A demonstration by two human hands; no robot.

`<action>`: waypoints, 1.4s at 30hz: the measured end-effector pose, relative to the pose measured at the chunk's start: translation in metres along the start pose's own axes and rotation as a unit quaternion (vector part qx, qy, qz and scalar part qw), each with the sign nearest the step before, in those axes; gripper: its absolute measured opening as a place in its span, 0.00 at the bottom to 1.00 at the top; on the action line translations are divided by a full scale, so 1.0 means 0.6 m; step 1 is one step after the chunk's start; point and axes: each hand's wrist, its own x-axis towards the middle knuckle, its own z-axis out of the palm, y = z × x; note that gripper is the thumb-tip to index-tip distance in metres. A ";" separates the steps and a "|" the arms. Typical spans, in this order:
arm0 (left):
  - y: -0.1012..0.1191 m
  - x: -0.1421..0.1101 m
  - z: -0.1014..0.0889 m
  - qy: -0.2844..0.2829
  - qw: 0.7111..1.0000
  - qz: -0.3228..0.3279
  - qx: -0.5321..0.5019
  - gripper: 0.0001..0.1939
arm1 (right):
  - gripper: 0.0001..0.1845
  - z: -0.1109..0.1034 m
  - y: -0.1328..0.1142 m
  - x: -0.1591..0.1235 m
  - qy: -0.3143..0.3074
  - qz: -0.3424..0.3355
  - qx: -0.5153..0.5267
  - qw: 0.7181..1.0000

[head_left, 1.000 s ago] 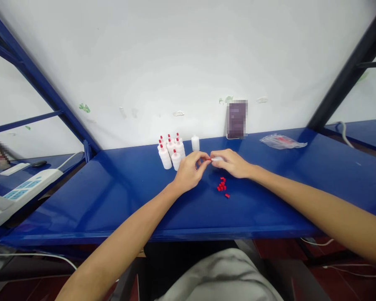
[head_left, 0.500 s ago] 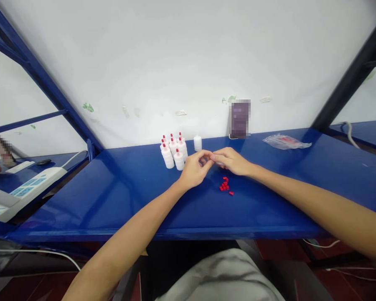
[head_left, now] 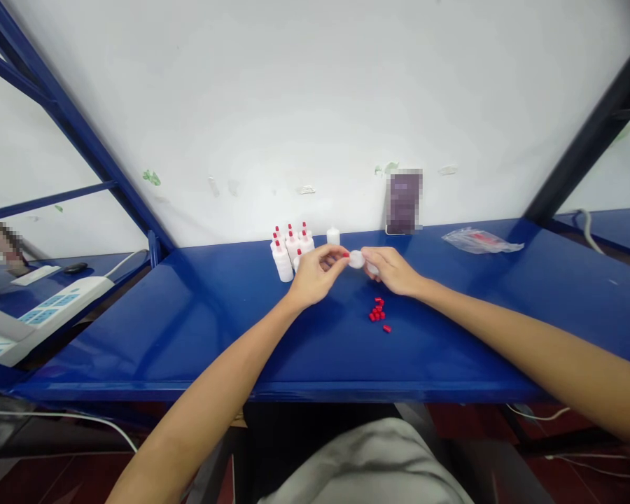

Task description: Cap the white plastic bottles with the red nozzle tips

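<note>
My right hand [head_left: 391, 271] is closed around a small white plastic bottle [head_left: 357, 260], which lies tipped over in the air with its top pointing left. At that top, my left hand [head_left: 318, 274] pinches a small red cap [head_left: 346, 255] between thumb and fingertips. The cap touches or nearly touches the bottle's tip; the fingers partly hide the spot. Below my right hand, several loose red caps [head_left: 378, 313] lie in a small heap on the blue table [head_left: 315, 350]. Behind my left hand stand several upright white bottles with red caps [head_left: 283, 262].
One white bottle without a red cap [head_left: 333, 236] stands near the wall. A phone [head_left: 403, 203] leans against the wall, and a clear plastic bag [head_left: 483, 241] with something red lies at right. White power strips [head_left: 57, 311] are beyond the table's left edge.
My hands have drawn slightly apart, my left one moving left. The white bottle and the red cap, mostly hidden before, now show between them.
</note>
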 end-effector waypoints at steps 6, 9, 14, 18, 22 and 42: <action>0.034 0.007 -0.108 0.052 0.950 0.189 0.241 0.08 | 0.23 -0.004 0.001 0.002 0.078 0.048 -0.056 0.994; 0.041 0.005 -0.157 0.069 0.916 0.199 0.341 0.10 | 0.19 -0.002 0.000 -0.001 0.098 0.046 -0.113 0.988; 0.032 0.006 -0.175 -0.013 0.888 0.158 0.431 0.12 | 0.17 -0.003 0.004 -0.004 0.098 0.028 -0.095 0.990; 0.030 0.007 -0.169 -0.031 0.880 0.134 0.455 0.15 | 0.20 -0.006 0.002 -0.002 0.081 0.049 -0.067 0.993; 0.029 0.006 -0.167 -0.038 0.872 0.126 0.471 0.16 | 0.22 -0.007 -0.004 -0.001 0.067 0.052 -0.066 0.994; 0.019 0.006 -0.161 -0.003 0.884 0.113 0.453 0.18 | 0.24 -0.006 -0.010 -0.002 0.022 0.053 -0.094 0.994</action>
